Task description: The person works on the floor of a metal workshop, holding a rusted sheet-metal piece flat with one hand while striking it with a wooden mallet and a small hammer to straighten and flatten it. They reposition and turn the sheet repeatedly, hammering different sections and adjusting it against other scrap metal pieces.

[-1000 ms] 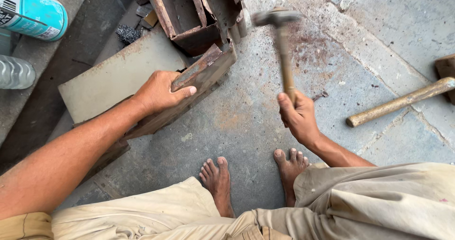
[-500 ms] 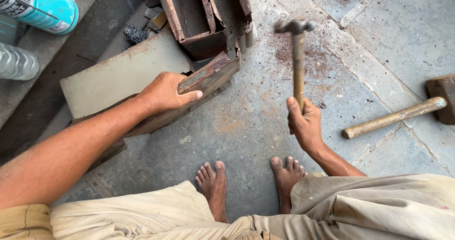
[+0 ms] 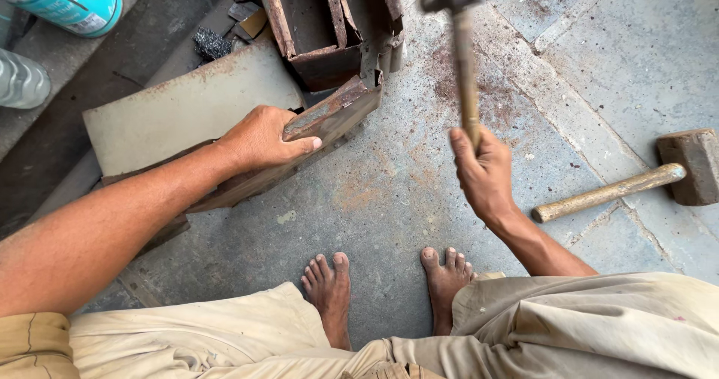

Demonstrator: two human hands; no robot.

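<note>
hammer [image 3: 464,64] stands upright in the closed right hand [image 3: 485,173]; left hand [image 3: 262,139] clamps a rusty metal bar [image 3: 329,113] on the concrete floor [image 3: 389,199].

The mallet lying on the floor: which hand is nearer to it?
Right. The right hand, gripping a raised hammer, is just left of the mallet handle's end, not touching it. The left hand rests on a rusty metal bar, far across.

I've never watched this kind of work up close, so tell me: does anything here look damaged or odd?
Yes. The metal bar under the left hand is rusty and rough, as is the open metal box beyond it. Reddish rust stains mark the floor. The right hand holds a hammer above bare feet.
</note>
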